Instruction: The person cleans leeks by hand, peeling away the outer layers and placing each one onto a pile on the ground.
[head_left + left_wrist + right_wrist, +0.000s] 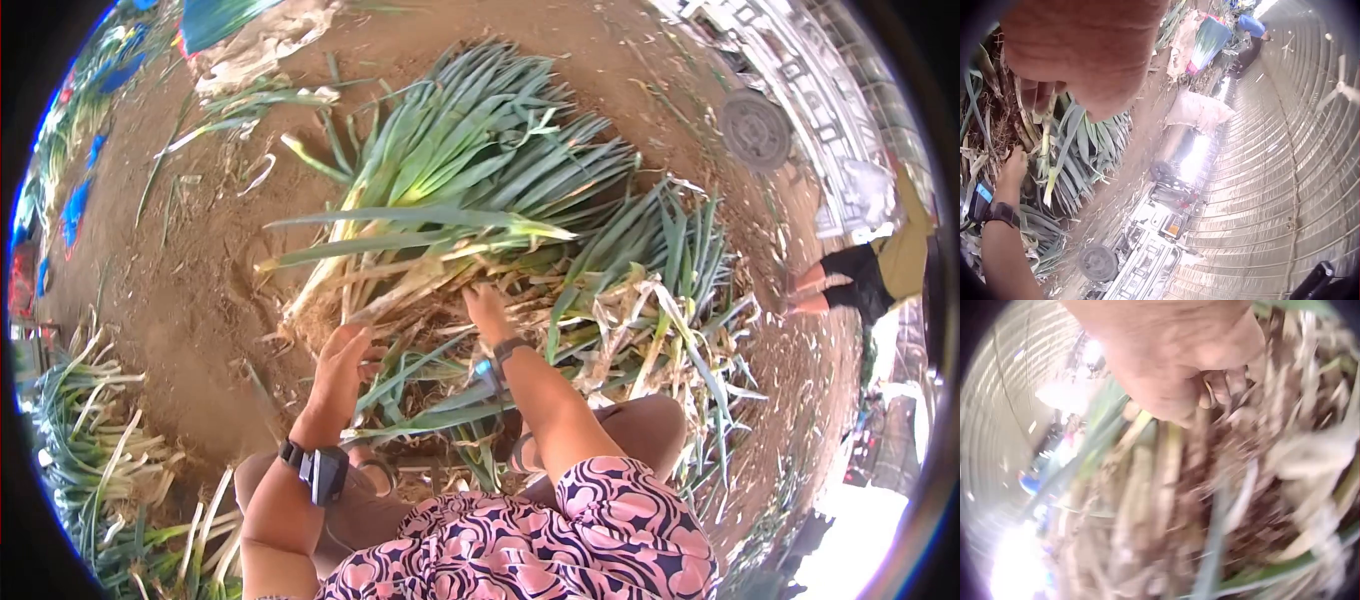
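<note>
A large heap of leeks (470,150) lies on the soil before the person, green leaves fanned away and pale rooted ends nearer. My right hand (487,312) is down among the dry stems, its fingers curled at a leek stalk (1169,462); the right wrist view is blurred there. To the left, my left hand (345,365) hovers by the root ends, fingers loosely bent and thumb apart. From the left wrist, that hand (1085,56) overlaps a pale leek stem (1046,140), and the right hand (1015,165) shows below it.
More leeks (100,440) are piled at the left. Dry trimmed leaves (640,330) lie at the right, close to the person's knee (650,430). Farther off are a wheel (756,130) of a parked vehicle, a standing person (870,275) and a sack (265,45).
</note>
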Available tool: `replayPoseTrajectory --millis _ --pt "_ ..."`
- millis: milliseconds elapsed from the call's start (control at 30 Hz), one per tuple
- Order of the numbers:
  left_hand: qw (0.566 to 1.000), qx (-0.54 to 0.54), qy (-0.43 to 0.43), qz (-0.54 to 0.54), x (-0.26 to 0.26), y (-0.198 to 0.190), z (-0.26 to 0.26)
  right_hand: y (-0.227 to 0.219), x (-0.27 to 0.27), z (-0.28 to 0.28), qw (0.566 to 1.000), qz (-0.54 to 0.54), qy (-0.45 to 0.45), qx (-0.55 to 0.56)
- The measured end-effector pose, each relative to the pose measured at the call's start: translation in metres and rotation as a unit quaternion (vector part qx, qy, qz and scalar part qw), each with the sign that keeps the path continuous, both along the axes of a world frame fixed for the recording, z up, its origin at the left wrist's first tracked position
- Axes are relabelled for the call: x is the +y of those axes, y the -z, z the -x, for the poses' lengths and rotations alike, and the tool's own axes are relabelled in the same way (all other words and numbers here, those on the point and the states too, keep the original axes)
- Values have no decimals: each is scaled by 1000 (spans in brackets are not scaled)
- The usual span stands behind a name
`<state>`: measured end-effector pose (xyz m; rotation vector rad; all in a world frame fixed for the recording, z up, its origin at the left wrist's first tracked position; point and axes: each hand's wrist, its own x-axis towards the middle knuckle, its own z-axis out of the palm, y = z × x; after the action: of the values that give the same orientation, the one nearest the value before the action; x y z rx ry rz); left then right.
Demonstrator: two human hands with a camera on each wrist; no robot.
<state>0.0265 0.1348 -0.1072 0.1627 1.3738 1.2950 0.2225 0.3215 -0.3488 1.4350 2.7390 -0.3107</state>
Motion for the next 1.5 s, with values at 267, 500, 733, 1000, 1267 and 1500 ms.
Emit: replayPoseTrajectory --millis 267,500,733,1000,1267,1500 --pt "996 -9 83 -29 -4 -11 -30 -53 -28 -108 984 7 16 -180" --pt "993 21 113 -26 -2 -14 -41 64 44 -119 949 3 -14 -316" --pt "990 46 132 -2 -7 -26 -41 -65 31 -100 912 77 -122 -384" --pt "951 237 180 -85 -3 14 -38 -117 -3 -118 964 37 -256 -70" --pt "867 451 171 -127 -7 33 -14 -145 -34 4 924 13 -285 257" --pt "658 693 273 -107 -53 -16 -14 -145 -113 -1 938 -55 -302 160"
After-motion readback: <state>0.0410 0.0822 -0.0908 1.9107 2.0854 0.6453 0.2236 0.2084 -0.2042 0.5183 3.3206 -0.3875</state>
